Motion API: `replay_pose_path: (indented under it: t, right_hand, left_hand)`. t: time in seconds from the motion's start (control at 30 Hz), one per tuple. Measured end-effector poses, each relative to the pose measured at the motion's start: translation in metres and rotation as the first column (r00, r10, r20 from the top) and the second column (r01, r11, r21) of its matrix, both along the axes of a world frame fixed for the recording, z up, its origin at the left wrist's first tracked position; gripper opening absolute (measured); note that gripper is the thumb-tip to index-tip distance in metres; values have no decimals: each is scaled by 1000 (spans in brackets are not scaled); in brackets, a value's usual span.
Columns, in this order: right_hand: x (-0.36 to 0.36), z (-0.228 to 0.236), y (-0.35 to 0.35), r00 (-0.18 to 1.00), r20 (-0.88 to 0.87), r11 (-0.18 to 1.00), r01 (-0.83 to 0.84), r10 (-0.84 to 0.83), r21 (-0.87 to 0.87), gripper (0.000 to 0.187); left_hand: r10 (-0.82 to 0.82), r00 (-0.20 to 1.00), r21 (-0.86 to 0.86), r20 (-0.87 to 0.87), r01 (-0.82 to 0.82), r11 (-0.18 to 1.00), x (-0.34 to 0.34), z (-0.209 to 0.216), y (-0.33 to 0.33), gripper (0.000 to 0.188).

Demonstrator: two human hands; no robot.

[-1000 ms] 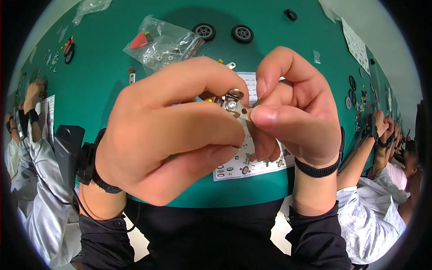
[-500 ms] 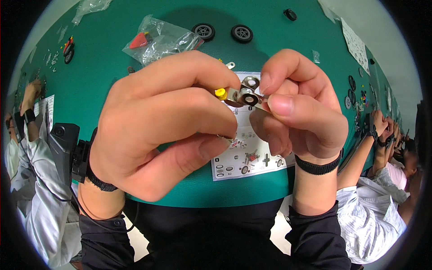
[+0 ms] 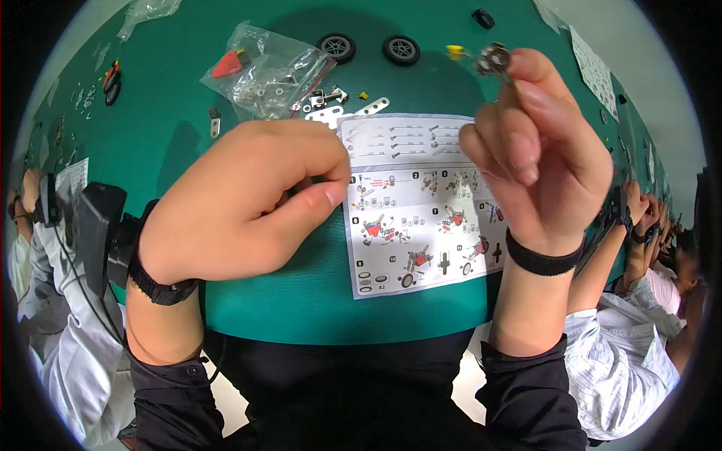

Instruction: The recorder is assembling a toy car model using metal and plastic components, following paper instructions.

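My right hand [image 3: 538, 139] is raised above the right side of the printed instruction sheet [image 3: 406, 259]. Its thumb and forefinger pinch a small metal assembly [image 3: 493, 59] with shiny round pieces, slightly blurred. A yellow plastic piece [image 3: 455, 52] sticks out at the assembly's left end. My left hand [image 3: 233, 199] is closed, palm down, beside the sheet's left edge. Its thumb and forefinger curl toward each other, and the other fingers are tucked out of sight. Whether something small is inside it is hidden.
Beyond my left hand lie a clear plastic bag [image 3: 274, 79] of small parts, a red piece [image 3: 227, 65], perforated metal strips [image 3: 372, 106] and a small metal link [image 3: 215, 122]. Two black wheels [image 3: 401, 50] [image 3: 336, 47] lie farther back. Other people's arms [image 3: 602, 248] flank me.
My hands have parted. The right hand has lifted the metal assembly up and right, away from the left hand. The left hand has drawn back left and down, uncovering the sheet and metal strips.
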State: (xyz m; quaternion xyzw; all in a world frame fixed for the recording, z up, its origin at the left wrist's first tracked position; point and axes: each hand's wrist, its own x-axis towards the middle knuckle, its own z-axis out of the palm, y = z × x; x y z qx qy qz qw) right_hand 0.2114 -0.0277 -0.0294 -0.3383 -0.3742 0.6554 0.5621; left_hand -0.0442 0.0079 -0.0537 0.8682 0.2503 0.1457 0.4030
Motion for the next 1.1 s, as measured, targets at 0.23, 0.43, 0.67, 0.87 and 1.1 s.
replay_pose_path:
  t: [0.23, 0.43, 0.67, 0.87, 1.1]
  right_hand:
    - [-4, -19, 7, 998, -7, 995, 66, -67, -77, 25]
    - [9, -33, 15, 991, -127, 990, 19, -37, -141, 19]
    - [11, -39, 16, 977, -204, 984, 30, -66, -173, 19]
    - [11, -31, 16, 962, -265, 990, 35, -71, -139, 17]
    - [13, -13, 9, 972, -208, 994, 103, -105, -23, 27]
  left_hand:
    - [368, 921, -576, 127, -234, 783, 13, -5, -9, 24]
    - [358, 906, -672, 224, -123, 730, 21, -4, -8, 24]
    - [237, 905, -637, 354, 47, 770, 39, -16, -22, 13]
    - [105, 959, -228, 263, -44, 973, 44, -14, -25, 9]
    - [197, 951, 174, 238, -242, 955, 16, -4, -2, 11]
